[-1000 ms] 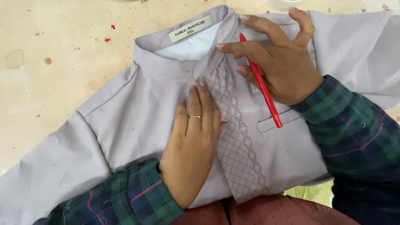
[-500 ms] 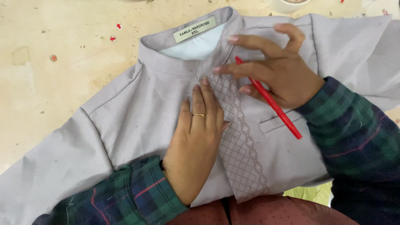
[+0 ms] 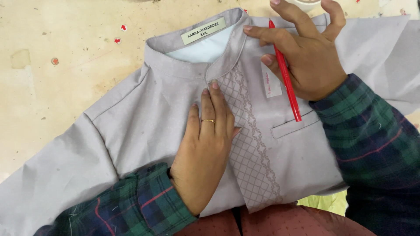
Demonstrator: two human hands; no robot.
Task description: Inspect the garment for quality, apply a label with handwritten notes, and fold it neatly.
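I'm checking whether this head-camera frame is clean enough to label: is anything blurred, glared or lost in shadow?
Head view: even, soft light and no glare; the grey collared shirt, the red pen in the right hand and the ringed left hand are all sharp, casting only faint shadows; the top edge crops the right fingertips.

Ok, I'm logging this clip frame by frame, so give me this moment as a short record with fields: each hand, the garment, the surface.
left hand: flat on the shirt front, fingertips at the top of the embroidered placket, ring on one finger
right hand: holds a red pen, fingers on the collar
garment: grey shirt laid face up, chest pocket, small paper tag
surface: pale worn table
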